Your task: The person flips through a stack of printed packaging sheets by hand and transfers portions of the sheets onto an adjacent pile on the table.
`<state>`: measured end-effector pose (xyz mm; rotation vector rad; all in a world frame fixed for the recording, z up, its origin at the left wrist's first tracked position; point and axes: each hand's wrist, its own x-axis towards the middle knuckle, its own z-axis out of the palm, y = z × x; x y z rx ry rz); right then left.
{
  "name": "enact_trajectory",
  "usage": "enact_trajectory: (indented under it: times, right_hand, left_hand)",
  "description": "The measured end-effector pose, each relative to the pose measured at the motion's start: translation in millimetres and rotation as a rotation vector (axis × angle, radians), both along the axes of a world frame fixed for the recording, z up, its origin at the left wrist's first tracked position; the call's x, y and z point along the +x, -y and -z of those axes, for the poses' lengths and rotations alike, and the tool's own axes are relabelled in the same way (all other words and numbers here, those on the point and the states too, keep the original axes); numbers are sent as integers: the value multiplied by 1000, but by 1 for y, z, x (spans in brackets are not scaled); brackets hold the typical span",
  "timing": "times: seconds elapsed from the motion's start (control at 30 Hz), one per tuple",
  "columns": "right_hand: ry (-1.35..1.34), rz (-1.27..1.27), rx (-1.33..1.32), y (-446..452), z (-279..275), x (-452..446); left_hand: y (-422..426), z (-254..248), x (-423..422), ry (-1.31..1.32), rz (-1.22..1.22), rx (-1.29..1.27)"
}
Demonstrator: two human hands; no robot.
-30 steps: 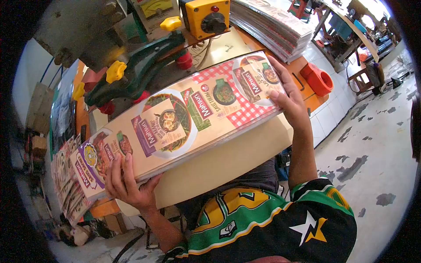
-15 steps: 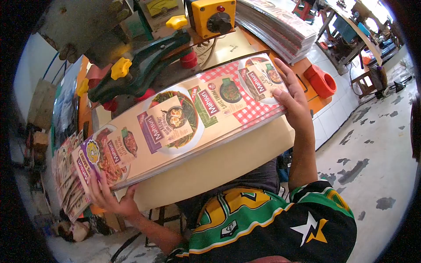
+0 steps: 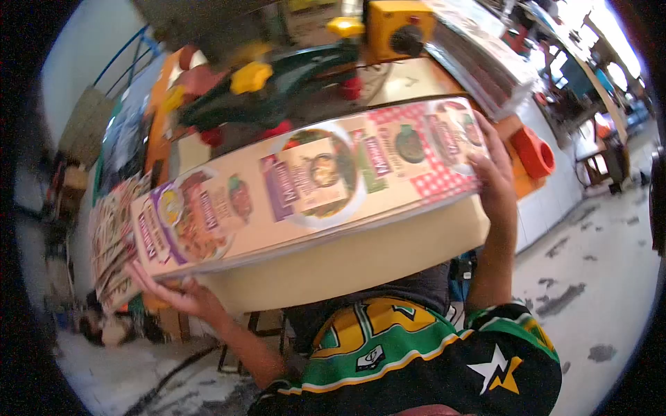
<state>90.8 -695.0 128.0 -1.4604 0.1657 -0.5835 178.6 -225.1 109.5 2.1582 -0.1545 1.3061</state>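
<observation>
The person's right hand [image 3: 496,170] grips the right end of a long, flat stack of cream printed sheets [image 3: 246,229], thumb on top and fingers wrapped round the far side. The left hand [image 3: 191,299] is at the stack's lower left corner, fingers stretched out along the edge; how firmly it holds, I cannot tell. The stack lies at a slant, right end higher in view, its top showing bowls of food, a red-and-white checked patch and blurred lettering. A smooth, pale cream board [image 3: 347,260] shows below its near edge, above the lap of the person, who wears a black, green and yellow jersey [image 3: 409,357]. Just beyond the stack are dark green curved machine arms [image 3: 312,73] with yellow lobed knobs [image 3: 251,78] and red round feet [image 3: 276,130]. Behind them is a yellow box with a black dial [image 3: 385,31]. A fanned pile of printed sheets [image 3: 111,243] lies at left; at right, a red ring-shaped holder [image 3: 533,152] sits on an orange tabletop [image 3: 528,188].
</observation>
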Motion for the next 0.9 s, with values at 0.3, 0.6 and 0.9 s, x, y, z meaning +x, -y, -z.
enact_trajectory:
  times: [0.3,0.6,0.9]
  right_hand:
    - [-45,-28,-70,-13,-8,5]
    - [25,-71,47,2,12,2]
    - [30,8,30,2,13,1]
  left_hand:
    - [2,-1,4,61,198,-448]
    - [-6,8,1,-84,316,-523]
    - [0,8,-3,-73,292,-542]
